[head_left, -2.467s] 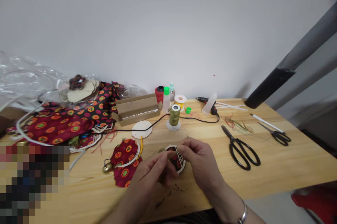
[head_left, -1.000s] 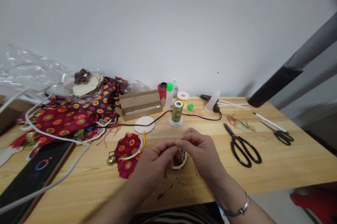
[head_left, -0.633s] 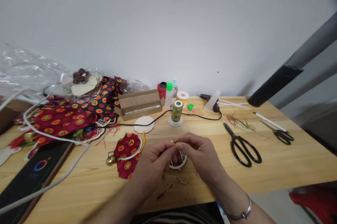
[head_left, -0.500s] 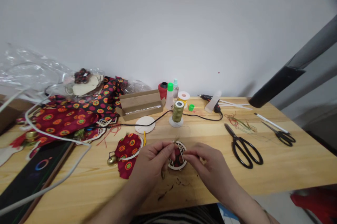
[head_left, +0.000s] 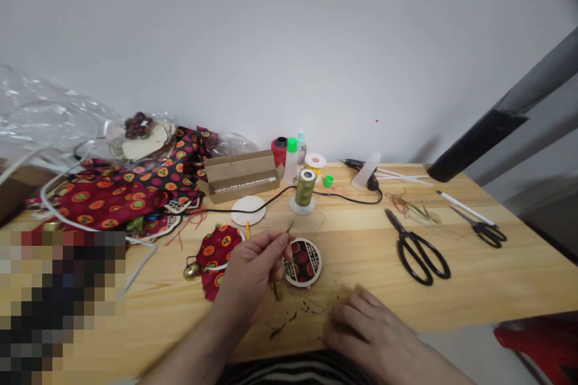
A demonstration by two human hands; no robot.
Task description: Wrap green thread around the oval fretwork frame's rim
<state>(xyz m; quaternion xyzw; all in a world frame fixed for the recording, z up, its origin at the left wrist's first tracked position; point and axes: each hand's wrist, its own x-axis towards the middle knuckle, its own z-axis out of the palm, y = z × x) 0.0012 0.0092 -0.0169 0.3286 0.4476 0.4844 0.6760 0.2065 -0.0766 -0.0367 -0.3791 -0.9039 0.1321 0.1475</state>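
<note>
My left hand is closed in a pinch on a small bunch of olive-green thread, its ends sticking up past the thumb. Just right of these fingers is a round ornament with a pale lattice frame and dark flowered fabric inside, partly covered by the hand. My right hand is low at the table's front edge, slightly blurred, fingers loosely bent and apart, with nothing seen in it. Dark thread scraps lie between the hands. A red flowered fabric piece with a brass bell sits behind my left wrist.
An olive thread spool stands behind the ornament, near glue bottles and a cardboard box. Large black scissors and smaller scissors lie right. A glue gun trails a black cord. Flowered fabric is piled left.
My right hand has left the ornament and moved down and right to the table's front edge. My left hand still pinches the thread, and more of the ornament shows.
</note>
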